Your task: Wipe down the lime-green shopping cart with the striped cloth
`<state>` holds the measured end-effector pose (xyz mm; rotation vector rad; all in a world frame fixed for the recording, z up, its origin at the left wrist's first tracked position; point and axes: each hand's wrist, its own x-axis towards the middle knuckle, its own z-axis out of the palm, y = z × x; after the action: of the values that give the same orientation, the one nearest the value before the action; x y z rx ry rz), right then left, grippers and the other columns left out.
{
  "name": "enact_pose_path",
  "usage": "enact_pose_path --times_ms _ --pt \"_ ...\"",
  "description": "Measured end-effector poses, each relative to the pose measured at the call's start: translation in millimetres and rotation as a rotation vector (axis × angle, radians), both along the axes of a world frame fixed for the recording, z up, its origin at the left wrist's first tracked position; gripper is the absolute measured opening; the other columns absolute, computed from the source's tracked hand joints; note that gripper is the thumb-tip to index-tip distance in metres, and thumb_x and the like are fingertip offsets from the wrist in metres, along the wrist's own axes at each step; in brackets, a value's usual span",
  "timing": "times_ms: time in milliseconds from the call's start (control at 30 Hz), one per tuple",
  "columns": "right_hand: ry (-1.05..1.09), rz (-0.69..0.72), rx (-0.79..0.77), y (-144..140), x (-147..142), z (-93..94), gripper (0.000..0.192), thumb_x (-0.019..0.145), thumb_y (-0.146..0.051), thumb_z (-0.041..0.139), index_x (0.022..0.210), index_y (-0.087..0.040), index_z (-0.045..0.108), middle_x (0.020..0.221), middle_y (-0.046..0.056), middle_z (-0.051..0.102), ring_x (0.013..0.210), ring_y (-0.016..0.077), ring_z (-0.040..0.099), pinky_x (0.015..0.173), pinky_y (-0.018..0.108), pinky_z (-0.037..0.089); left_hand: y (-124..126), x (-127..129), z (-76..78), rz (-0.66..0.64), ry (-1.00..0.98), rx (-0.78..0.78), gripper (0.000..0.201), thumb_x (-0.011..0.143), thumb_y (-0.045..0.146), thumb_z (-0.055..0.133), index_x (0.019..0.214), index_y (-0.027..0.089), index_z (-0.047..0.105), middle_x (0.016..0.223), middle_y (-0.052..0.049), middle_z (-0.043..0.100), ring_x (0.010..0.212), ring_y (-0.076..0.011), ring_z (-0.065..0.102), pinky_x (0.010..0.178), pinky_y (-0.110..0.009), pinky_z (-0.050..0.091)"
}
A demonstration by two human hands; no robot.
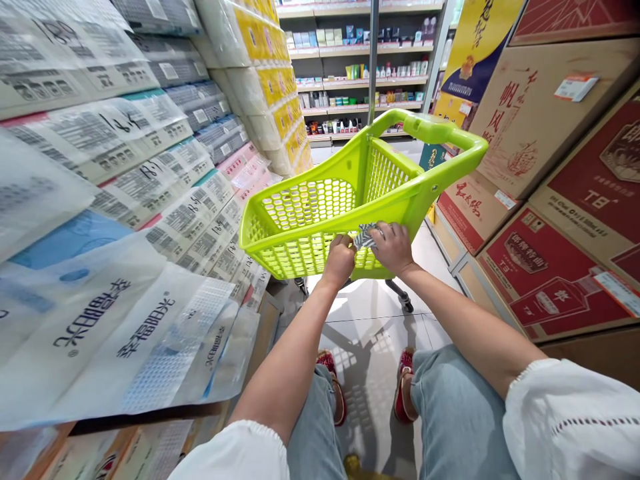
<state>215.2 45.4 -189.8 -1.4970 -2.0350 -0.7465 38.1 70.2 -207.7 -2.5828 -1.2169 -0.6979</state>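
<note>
A small dark-and-white striped cloth [367, 235] is bunched between my two hands, in front of the near side of a lime-green plastic shopping cart [320, 230]. My right hand [393, 248] is closed over the cloth's right part. At the cloth's left end, my left hand [341, 260] has its fingers curled in, apparently pinching the edge. Whether the cloth presses against the cart's side cannot be made out. The basket's floor is mostly hidden by its near wall, and the cart's handle [463, 143] rises to the right, away from both hands.
Stacked plastic-wrapped packages [150, 140] line the left side, with yellow-and-white bundles [273, 93] behind them. Red and brown cartons [555, 267] stand along the right. Shelves of bottles and boxes [360, 83] close off the far end. Tiled floor [365, 330] lies beneath the cart.
</note>
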Motion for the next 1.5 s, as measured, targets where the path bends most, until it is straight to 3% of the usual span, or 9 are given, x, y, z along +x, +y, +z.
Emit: enact_pose_path --times_ms 167,267,567,667,833,1000,1100,1333,1500 --pt "-0.156 0.099 -0.137 -12.9 -1.5 -39.0 0.028 0.094 -0.027 0.036 0.107 -0.024 0.061 0.109 0.007 0.061 0.088 0.0218 0.045 0.073 0.036 0.026 2.2 0.2 -1.6 -0.005 -0.018 0.014 0.032 0.091 0.014 0.036 0.099 0.016 0.066 0.102 -0.011 0.059 0.096 -0.0243 0.047 0.085 -0.038 0.042" --pt "-0.204 0.150 -0.177 -15.3 0.4 -44.4 0.029 0.094 -0.024 0.035 0.104 -0.024 0.062 0.106 0.007 0.061 0.087 0.0208 0.045 0.073 0.036 0.026 2.1 1.1 -1.3 0.001 -0.018 0.031 0.034 0.092 0.016 0.034 0.106 0.016 0.065 0.102 -0.011 0.059 0.096 -0.0237 0.048 0.084 -0.037 0.043" --pt "0.121 -0.039 0.114 10.2 6.8 26.7 0.033 0.089 -0.039 0.046 0.116 -0.025 0.058 0.124 0.010 0.053 0.103 0.0275 0.041 0.087 0.041 0.029 -0.8 -0.4 2.3 -0.014 -0.020 -0.006 0.034 0.089 0.011 0.035 0.104 0.014 0.065 0.103 -0.011 0.059 0.099 -0.0242 0.047 0.087 -0.037 0.043" --pt "0.136 -0.027 0.098 10.0 8.0 24.4 0.033 0.086 -0.037 0.049 0.115 -0.025 0.059 0.124 0.010 0.053 0.104 0.0277 0.041 0.088 0.041 0.029 -0.6 -1.6 1.8 -0.012 -0.015 0.000 0.034 0.088 0.010 0.035 0.104 0.015 0.065 0.103 -0.011 0.058 0.099 -0.0242 0.048 0.087 -0.038 0.043" --pt "0.047 0.014 -0.058 -2.1 6.7 -6.4 0.033 0.085 -0.032 0.051 0.114 -0.021 0.060 0.121 0.011 0.055 0.095 0.0253 0.043 0.081 0.038 0.030 -0.1 -2.5 1.0 -0.015 -0.026 0.006 0.031 0.087 0.009 0.038 0.096 0.014 0.067 0.104 -0.012 0.059 0.101 -0.0253 0.048 0.088 -0.038 0.043" --pt "-0.124 0.148 -0.173 -14.9 5.4 -25.5 0.029 0.087 -0.029 0.049 0.112 -0.023 0.061 0.113 0.009 0.059 0.092 0.0230 0.044 0.076 0.036 0.030 0.6 -3.0 -0.3 0.007 -0.014 0.052 0.036 0.089 0.009 0.035 0.108 0.014 0.064 0.103 -0.012 0.059 0.098 -0.0247 0.048 0.086 -0.037 0.045" --pt "-0.082 0.112 -0.130 -9.6 6.7 -17.3 0.029 0.086 -0.028 0.050 0.112 -0.024 0.061 0.115 0.008 0.059 0.092 0.0230 0.044 0.077 0.036 0.030 1.1 -2.8 -0.2 0.015 -0.014 0.053 0.036 0.090 0.011 0.033 0.108 0.013 0.064 0.102 -0.012 0.060 0.097 -0.0246 0.049 0.086 -0.038 0.045" --pt "0.193 -0.026 0.185 14.6 7.4 39.9 0.036 0.087 -0.039 0.046 0.117 -0.024 0.060 0.124 0.011 0.052 0.111 0.0291 0.040 0.093 0.043 0.028 1.5 -3.6 -0.5 0.015 -0.039 0.029 0.037 0.091 0.011 0.032 0.106 0.013 0.065 0.102 -0.012 0.060 0.098 -0.0243 0.050 0.084 -0.037 0.044" --pt "0.183 -0.023 0.146 9.9 4.0 30.0 0.035 0.086 -0.039 0.048 0.116 -0.024 0.060 0.125 0.011 0.051 0.107 0.0283 0.040 0.090 0.042 0.030 -0.1 -3.5 1.3 0.017 -0.038 0.017 0.036 0.091 0.011 0.033 0.106 0.014 0.065 0.102 -0.011 0.061 0.098 -0.0244 0.050 0.085 -0.038 0.044"
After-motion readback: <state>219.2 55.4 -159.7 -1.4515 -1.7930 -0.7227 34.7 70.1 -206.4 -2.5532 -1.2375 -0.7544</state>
